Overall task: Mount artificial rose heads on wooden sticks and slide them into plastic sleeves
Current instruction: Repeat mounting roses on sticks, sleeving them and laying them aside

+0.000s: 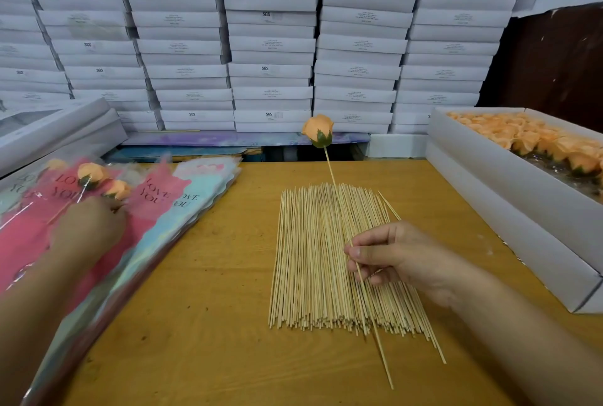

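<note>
The right hand (388, 255) pinches a wooden stick (359, 272) between thumb and fingertips, over the loose pile of sticks (329, 262) on the bench (212, 275). An orange rose head (318, 130) is already mounted on the far end of that stick. The stick's long axis runs from its bare tail, near the person and a little to the right, up and away to the flower, which is raised clear of the pile and points toward the stacked white boxes (270, 46) at the back.

The left hand (88, 226) is well apart from the right, out to the side on the fan of printed plastic sleeves (169, 206). It is blurred; the fingers seem to press or pick at a sleeve, but I cannot tell whether they have actually gripped one. Just beyond that hand two sleeved roses (104, 180) lie on the sleeves.

What could go wrong, as I judge it: the grip sits low on a long, thin stick, so the heavy flower end may wobble or swing and the head could work loose or twist off. If the sleeve mouth is not opened properly, the petals could catch on its edge and crumple. The trailing tail could also snag the pile and scatter sticks. Past the right hand, a long white box of rose heads (528, 141) waits.
</note>
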{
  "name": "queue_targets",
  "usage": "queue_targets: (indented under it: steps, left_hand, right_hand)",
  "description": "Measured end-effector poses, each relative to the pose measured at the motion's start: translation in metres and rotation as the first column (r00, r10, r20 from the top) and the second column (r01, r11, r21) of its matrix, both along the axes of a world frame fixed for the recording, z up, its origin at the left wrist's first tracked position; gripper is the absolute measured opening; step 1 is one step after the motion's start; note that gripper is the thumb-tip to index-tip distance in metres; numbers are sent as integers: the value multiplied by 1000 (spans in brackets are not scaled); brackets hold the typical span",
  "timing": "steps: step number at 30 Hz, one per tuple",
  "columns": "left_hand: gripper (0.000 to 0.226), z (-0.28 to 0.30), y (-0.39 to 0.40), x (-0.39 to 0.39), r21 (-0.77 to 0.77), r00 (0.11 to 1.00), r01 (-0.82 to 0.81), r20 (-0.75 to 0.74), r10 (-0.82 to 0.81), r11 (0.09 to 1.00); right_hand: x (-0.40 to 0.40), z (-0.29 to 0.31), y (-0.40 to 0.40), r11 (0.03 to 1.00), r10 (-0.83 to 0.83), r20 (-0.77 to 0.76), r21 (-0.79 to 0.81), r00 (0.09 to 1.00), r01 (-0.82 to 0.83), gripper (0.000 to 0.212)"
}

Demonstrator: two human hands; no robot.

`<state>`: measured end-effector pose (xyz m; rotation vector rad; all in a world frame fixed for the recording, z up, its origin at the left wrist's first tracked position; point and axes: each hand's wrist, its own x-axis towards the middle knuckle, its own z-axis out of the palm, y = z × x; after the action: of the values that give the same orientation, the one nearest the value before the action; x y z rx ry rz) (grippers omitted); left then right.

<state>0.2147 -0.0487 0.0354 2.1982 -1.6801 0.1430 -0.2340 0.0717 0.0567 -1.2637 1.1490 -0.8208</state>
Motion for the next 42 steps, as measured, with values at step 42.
queue_targets:
  steps: [42]
  left_hand:
    - [32,0,157,-211,194,216,758,-976,41,623]
  right_hand:
    - [-6,0,-5,988,-146,-49,-57,988,143,4]
